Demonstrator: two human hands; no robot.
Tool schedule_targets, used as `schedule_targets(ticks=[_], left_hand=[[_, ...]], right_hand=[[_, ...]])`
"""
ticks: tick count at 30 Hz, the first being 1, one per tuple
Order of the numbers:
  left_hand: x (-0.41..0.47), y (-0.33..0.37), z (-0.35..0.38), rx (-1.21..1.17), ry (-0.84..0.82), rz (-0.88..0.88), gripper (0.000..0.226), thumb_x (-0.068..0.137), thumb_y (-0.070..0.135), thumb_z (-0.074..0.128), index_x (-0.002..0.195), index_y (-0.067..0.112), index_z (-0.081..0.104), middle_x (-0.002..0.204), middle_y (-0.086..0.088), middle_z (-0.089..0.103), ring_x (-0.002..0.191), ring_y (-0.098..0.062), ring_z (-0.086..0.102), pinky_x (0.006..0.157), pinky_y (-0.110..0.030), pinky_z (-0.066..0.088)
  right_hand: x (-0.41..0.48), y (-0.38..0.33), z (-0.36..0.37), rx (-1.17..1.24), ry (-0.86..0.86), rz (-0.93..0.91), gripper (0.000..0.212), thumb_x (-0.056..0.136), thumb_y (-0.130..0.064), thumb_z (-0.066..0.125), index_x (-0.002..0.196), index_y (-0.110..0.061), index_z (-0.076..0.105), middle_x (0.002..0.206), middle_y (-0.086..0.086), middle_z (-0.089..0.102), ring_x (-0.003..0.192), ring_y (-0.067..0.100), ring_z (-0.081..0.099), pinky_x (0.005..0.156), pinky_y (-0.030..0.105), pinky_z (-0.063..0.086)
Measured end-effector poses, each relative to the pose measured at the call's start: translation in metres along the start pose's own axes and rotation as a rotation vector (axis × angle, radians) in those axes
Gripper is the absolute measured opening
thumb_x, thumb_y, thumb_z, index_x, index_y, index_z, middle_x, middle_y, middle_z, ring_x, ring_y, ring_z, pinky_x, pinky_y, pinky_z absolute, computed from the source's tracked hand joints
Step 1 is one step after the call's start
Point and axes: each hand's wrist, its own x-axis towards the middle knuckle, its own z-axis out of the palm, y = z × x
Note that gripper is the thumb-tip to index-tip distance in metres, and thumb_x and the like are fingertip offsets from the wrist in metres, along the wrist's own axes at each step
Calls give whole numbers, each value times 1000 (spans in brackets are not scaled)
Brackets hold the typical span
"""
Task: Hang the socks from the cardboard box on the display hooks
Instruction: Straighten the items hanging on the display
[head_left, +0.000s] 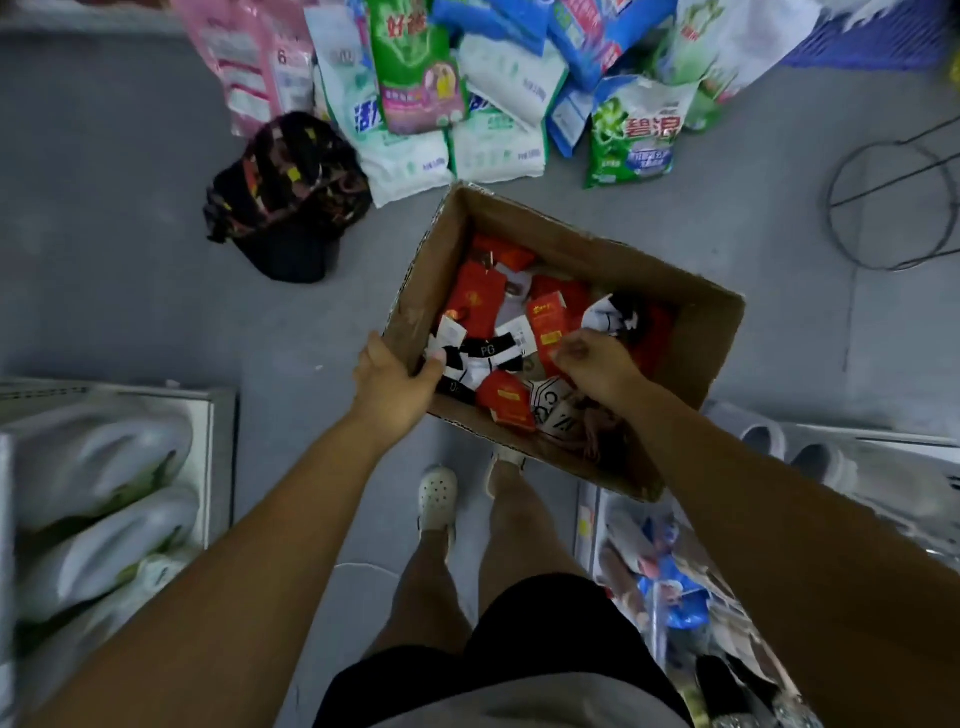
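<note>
An open cardboard box (691, 332) is held above the grey floor in front of me. Inside lie several packs of socks: red-carded ones (475, 301) and black-and-white pairs (485, 351). My left hand (395, 382) grips the box's near left corner, thumb inside the wall. My right hand (592, 364) is down inside the box over the socks, fingers curled next to a red pack (545, 325). Whether it holds a pack is hidden by the hand. No display hooks are in view.
Bags of washing powder (634, 135) are piled on the floor beyond the box, beside a dark patterned bag (285, 192). A wire stand (893, 202) is at the right. Shelves of white shoes (104, 493) flank me left and right. My feet (439, 499) are below the box.
</note>
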Motion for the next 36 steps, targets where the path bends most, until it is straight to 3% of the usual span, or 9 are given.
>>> schedule_targets(ticks=[3,5,14,20,26,28,30,33,36], left_hand=[[8,2,15,89,-2,-52,114,89,63,62,159,11,-10,164,-8,3,151,-30,3,122,-45,17],[10,1,20,150,16,-54,116,88,64,63,158,11,-12,161,-8,4,148,-31,6,120,-47,21],[11,0,18,204,-15,-78,112,96,50,61,156,9,-24,163,-10,-2,146,-34,6,119,-45,22],[11,1,17,215,-11,-80,110,96,51,60,157,10,-22,163,-8,0,145,-33,8,119,-45,24],[10,3,17,185,-8,-59,105,98,49,58,157,9,-19,162,-11,1,146,-32,6,119,-44,21],[11,-2,17,117,5,-37,96,100,46,56,160,11,-10,161,-11,8,147,-31,9,119,-43,22],[13,-8,17,-70,57,-6,79,100,49,53,160,14,14,157,-11,26,145,-29,23,119,-39,26],[-1,-8,18,-295,303,-10,51,105,37,49,148,9,43,149,-12,36,140,-26,36,114,-32,32],[-28,1,20,-299,541,56,31,103,35,55,126,13,57,130,-6,46,126,-25,49,103,-38,46]], right_hand=[[30,-4,11,0,-91,34,33,93,-38,65,117,-16,67,111,-2,66,107,19,62,90,31,48],[37,-8,27,-29,-215,66,32,95,-37,63,109,-10,71,108,6,71,103,27,67,87,41,52],[47,-23,72,-64,-429,317,68,98,-48,55,151,-9,37,154,15,42,138,33,44,111,40,39],[50,-13,84,40,-423,372,70,86,-53,71,140,-15,51,133,12,62,119,34,59,105,49,46],[32,-17,73,223,-490,342,61,68,-44,88,118,-21,63,106,-1,67,93,20,63,76,34,52],[23,-12,64,312,-490,322,73,54,-50,92,118,-25,69,112,2,72,104,26,67,87,43,57],[10,-9,47,411,-513,266,57,65,-41,90,116,-27,72,114,4,73,108,27,68,94,47,56],[-21,-6,14,596,-580,209,27,86,-21,74,112,-23,73,110,2,76,103,19,73,86,36,60],[-45,-1,-9,770,-643,153,41,87,-23,66,128,-24,65,124,1,71,115,19,68,87,31,58]])
